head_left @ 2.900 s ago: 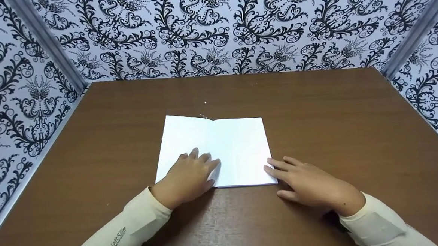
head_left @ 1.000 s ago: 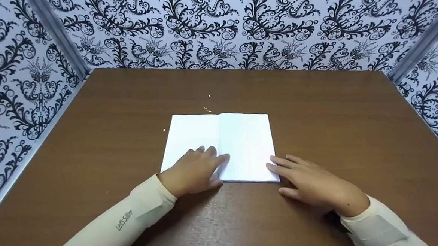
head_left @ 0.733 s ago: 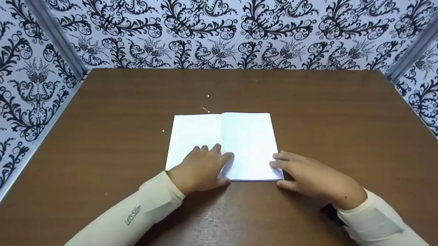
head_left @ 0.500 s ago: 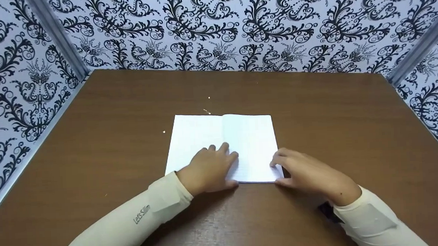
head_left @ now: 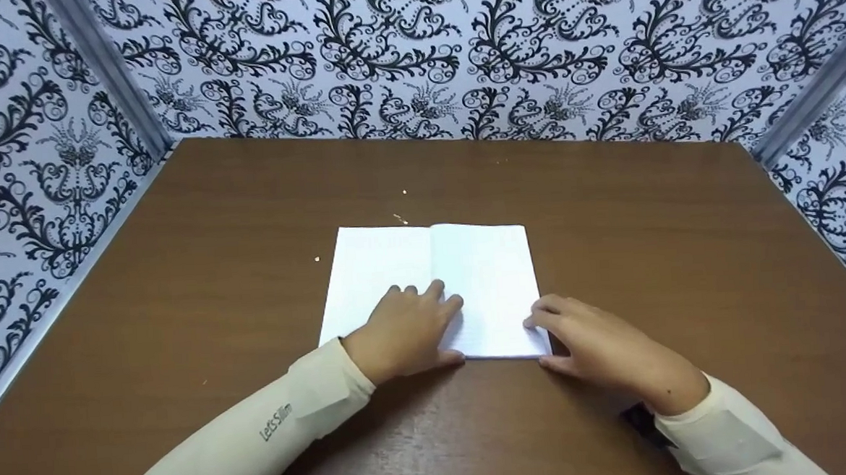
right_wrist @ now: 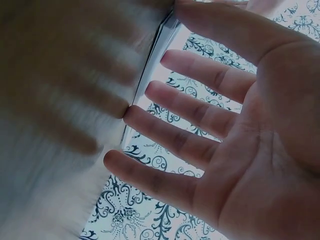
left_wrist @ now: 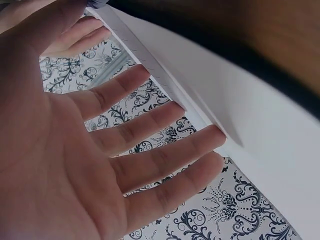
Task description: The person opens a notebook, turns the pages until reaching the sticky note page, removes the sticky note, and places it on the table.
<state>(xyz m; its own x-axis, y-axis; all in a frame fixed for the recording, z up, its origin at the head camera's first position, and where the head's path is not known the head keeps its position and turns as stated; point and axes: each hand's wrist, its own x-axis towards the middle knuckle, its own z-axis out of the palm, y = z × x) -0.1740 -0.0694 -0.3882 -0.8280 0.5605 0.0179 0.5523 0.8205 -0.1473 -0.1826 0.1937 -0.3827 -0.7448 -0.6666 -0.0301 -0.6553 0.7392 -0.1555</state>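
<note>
The pages [head_left: 494, 277] look washed out, glare whitens the near tabletop [head_left: 405, 441], and the right wrist view blurs at left.

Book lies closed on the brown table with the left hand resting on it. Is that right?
Not closed: the head view shows the book lying open on the brown table, with the left hand resting on it.
</note>
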